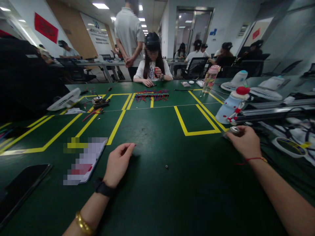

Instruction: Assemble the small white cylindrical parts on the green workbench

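Note:
My left hand (119, 160) is over the green table (145, 203), its thumb and forefinger pinched on something small and dark that I cannot make out. At the right, my right hand (246, 141) has its fingers closed on a small round silver metal part (234, 130), beside the blue bottle with a red top (231, 106). Between the hands, a tiny dark ring-shaped piece (166, 167) lies on the table, touched by neither hand.
A pixelated phone-like item (88, 160) and a black phone (24, 180) lie at left. Wires (151, 95) lie in a bundle before a seated person (153, 62). A tape roll (289, 147), cables and fans crowd the right.

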